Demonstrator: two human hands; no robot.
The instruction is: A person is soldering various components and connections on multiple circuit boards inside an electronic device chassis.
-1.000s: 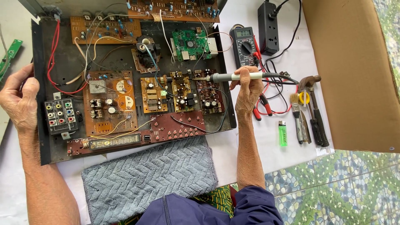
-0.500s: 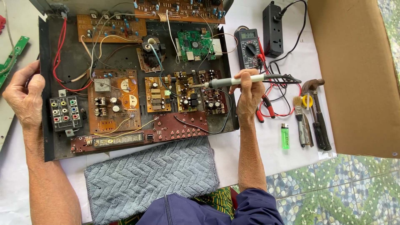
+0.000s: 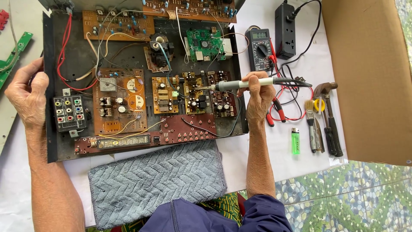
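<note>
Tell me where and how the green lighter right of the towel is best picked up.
Pinch the green lighter across its long flat sides at mid-body, coming straight down from above. It lies flat on the white table cover, its metal head pointing away from the person, with bare space to its left. The paintbrush lies close on its right, so keep the fingers narrow.

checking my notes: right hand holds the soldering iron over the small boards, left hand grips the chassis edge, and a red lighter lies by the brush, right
Not quite: in the head view the lighter is green, not red. The rest holds: the right hand holds the soldering iron over the small boards, the left hand grips the chassis edge, and the lighter lies by the brush.
</note>
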